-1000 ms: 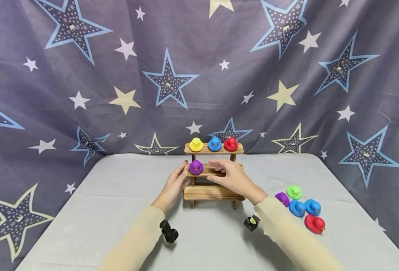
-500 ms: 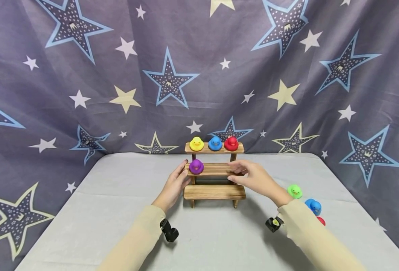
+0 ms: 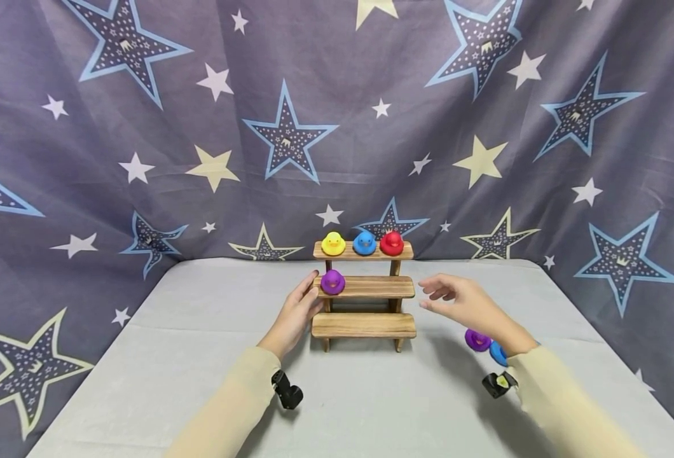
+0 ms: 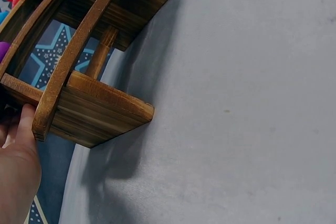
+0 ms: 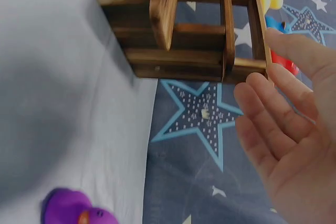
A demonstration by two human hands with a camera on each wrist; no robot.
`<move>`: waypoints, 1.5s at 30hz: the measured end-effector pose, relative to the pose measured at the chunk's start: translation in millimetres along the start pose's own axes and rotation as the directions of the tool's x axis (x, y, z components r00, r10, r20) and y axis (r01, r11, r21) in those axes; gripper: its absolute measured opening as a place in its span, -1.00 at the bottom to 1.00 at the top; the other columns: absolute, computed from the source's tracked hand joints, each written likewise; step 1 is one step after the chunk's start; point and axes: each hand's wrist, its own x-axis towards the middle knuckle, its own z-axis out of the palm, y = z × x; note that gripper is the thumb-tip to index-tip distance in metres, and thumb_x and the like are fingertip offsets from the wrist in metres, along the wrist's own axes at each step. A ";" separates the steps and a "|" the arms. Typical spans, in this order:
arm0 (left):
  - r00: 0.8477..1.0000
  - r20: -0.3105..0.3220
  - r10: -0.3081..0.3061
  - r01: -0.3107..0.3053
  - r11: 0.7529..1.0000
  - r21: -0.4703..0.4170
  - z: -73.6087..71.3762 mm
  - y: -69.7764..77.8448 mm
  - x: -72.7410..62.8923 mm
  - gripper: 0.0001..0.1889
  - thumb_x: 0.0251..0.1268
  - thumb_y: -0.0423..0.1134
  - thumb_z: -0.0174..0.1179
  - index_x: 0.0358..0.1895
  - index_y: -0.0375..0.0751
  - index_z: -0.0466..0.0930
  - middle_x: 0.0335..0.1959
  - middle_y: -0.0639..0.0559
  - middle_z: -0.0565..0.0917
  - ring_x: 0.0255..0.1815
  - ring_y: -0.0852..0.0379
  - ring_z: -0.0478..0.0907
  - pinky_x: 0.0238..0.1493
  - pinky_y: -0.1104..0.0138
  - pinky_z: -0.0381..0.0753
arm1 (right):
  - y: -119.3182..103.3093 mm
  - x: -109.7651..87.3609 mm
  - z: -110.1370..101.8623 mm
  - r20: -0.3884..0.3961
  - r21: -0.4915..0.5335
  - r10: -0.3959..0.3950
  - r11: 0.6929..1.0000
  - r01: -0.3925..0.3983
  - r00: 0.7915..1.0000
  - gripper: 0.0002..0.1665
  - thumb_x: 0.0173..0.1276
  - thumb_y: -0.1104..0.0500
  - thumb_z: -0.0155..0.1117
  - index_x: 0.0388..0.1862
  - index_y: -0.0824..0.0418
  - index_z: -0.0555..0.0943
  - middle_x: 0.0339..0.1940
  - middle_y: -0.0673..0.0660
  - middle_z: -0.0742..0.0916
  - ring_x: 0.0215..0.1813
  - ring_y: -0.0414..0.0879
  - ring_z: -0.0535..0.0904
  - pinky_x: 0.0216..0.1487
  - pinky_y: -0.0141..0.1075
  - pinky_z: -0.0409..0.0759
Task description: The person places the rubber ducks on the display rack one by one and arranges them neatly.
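Note:
A three-tier wooden display stand (image 3: 365, 325) stands on the table. Its top tier bears a yellow rubber duck (image 3: 334, 243), a blue duck (image 3: 364, 243) and a red duck (image 3: 392, 243). A purple duck (image 3: 332, 282) sits at the left end of the middle tier. My left hand (image 3: 294, 316) holds the stand's left side, thumb (image 4: 27, 124) against the wood; its other fingers are partly hidden. Right of the stand, my right hand (image 3: 467, 306) hovers with nothing in it, fingers (image 5: 262, 103) apart and loosely bent.
Another purple duck (image 3: 477, 340) and a blue duck (image 3: 498, 353) lie on the table at the right, the blue one partly behind my right wrist. A star-patterned cloth (image 3: 291, 210) hangs behind the pale table (image 3: 365, 407).
My right hand has drawn back rightward from the middle tier to beyond the stand's right end. Its forearm now covers several loose ducks. The left hand has stayed at the stand.

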 end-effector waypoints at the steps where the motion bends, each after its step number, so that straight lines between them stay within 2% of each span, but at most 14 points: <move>1: 1.000 0.002 0.000 0.000 1.000 0.001 -0.2 -0.2 -0.1 -0.43 0.65 -0.36 -0.22 0.59 -0.39 -0.11 0.61 -0.33 -0.12 0.58 -0.21 -0.04 0.53 -0.01 0.19 | 2.0 -1.9 -1.5 -0.001 -0.002 0.002 1.000 -0.002 1.000 -0.59 0.35 0.04 0.43 0.11 0.18 0.66 -0.05 0.10 0.76 -0.09 -0.09 0.70 0.02 -0.07 0.71; 7: 1.000 -0.002 -0.002 0.002 1.000 0.006 -0.6 -0.5 -0.4 -0.43 0.64 -0.36 -0.21 0.59 -0.38 -0.10 0.61 -0.32 -0.12 0.58 -0.21 -0.04 0.53 0.00 0.19 | 11.0 -12.0 -10.5 -0.007 0.000 0.022 1.000 -0.022 1.000 -0.58 0.35 0.07 0.43 0.12 0.21 0.66 -0.06 0.13 0.76 -0.09 -0.05 0.71 0.03 -0.03 0.71; 14: 1.000 0.002 -0.003 0.003 1.000 0.009 -1.2 -2.3 0.0 -0.43 0.65 -0.36 -0.22 0.59 -0.38 -0.10 0.61 -0.33 -0.12 0.58 -0.22 -0.04 0.53 0.00 0.19 | 21.8 -27.7 -18.8 0.014 -0.027 0.098 0.995 -0.098 0.995 -0.53 0.35 0.01 0.43 0.15 0.21 0.64 -0.02 0.13 0.75 -0.03 0.00 0.70 0.06 0.01 0.70; 19: 1.000 0.003 -0.004 0.004 1.000 0.010 -1.5 -2.6 0.4 -0.43 0.65 -0.35 -0.22 0.59 -0.38 -0.10 0.61 -0.32 -0.12 0.59 -0.20 -0.05 0.53 0.00 0.19 | 32.3 -40.2 -22.9 0.039 -0.034 0.100 0.995 -0.098 0.994 -0.48 0.33 0.06 0.45 0.18 0.28 0.62 0.05 0.23 0.73 0.06 0.13 0.68 0.12 0.11 0.66; 23: 1.000 0.001 -0.013 0.013 1.000 0.010 -2.0 -3.7 1.4 -0.43 0.65 -0.35 -0.22 0.59 -0.36 -0.10 0.61 -0.30 -0.12 0.59 -0.18 -0.07 0.53 0.01 0.20 | 39.0 -49.5 -25.0 0.058 -0.045 0.113 0.993 -0.110 0.992 -0.40 0.30 0.07 0.48 0.24 0.32 0.58 0.12 0.31 0.70 0.12 0.20 0.65 0.15 0.16 0.63; 28: 1.000 -0.001 -0.014 0.014 1.000 0.019 -1.6 -3.5 1.7 -0.43 0.65 -0.34 -0.22 0.60 -0.36 -0.10 0.61 -0.30 -0.11 0.59 -0.18 -0.04 0.52 0.02 0.22 | 49.5 -60.0 -25.3 0.094 -0.074 0.172 0.983 -0.166 0.981 -0.24 0.25 -0.05 0.51 0.32 0.30 0.54 0.21 0.32 0.66 0.19 0.23 0.61 0.19 0.21 0.58; 32: 1.000 -0.003 -0.010 0.010 1.000 0.019 -1.3 -3.2 1.6 -0.43 0.65 -0.34 -0.21 0.60 -0.36 -0.10 0.61 -0.30 -0.11 0.58 -0.19 -0.02 0.51 0.02 0.23 | 57.0 -65.2 -24.1 0.104 -0.107 0.185 0.979 -0.174 0.977 -0.16 0.19 -0.09 0.55 0.33 0.32 0.53 0.18 0.34 0.67 0.19 0.27 0.59 0.20 0.25 0.55; 39: 1.000 -0.001 -0.002 0.002 1.000 0.017 -1.0 -2.1 0.8 -0.43 0.65 -0.35 -0.21 0.59 -0.37 -0.10 0.61 -0.32 -0.11 0.57 -0.22 -0.01 0.52 0.00 0.21 | 63.8 -69.5 -19.8 0.112 -0.171 0.222 0.964 -0.202 0.969 -0.17 0.15 -0.10 0.57 0.27 0.36 0.56 0.11 0.35 0.69 0.16 0.29 0.59 0.20 0.27 0.54; 45: 1.000 -0.002 0.001 -0.001 1.000 0.015 -0.5 -1.4 0.7 -0.43 0.64 -0.36 -0.21 0.59 -0.38 -0.09 0.60 -0.33 -0.10 0.56 -0.24 0.02 0.52 0.00 0.21 | 68.2 -71.4 -16.4 0.118 -0.210 0.234 0.956 -0.206 0.965 -0.21 0.11 -0.08 0.60 0.22 0.34 0.59 0.06 0.29 0.71 0.06 0.18 0.63 0.11 0.15 0.63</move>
